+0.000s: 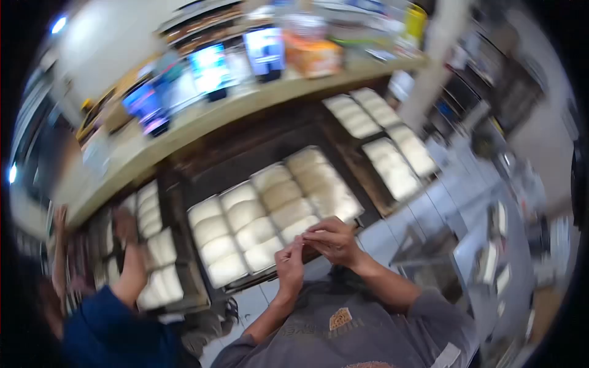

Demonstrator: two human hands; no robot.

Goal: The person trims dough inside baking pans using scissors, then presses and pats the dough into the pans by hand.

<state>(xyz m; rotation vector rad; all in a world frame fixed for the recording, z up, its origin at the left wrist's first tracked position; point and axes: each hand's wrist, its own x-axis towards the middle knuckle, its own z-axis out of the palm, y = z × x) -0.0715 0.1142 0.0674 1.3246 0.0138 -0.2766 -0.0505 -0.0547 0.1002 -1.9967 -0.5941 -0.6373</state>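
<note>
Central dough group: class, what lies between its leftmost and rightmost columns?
The second column and third column of dough, side by side, in the head view.

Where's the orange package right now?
In the head view, the orange package sits upper centre on the ledge beyond the panned dough, immediately right of the rightmost lit screen.

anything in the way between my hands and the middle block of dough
Nothing visible stands in the way: the left hand and right hand meet at the near edge of the middle block of dough. The co-worker's hand is off to the left, near other dough.
</note>
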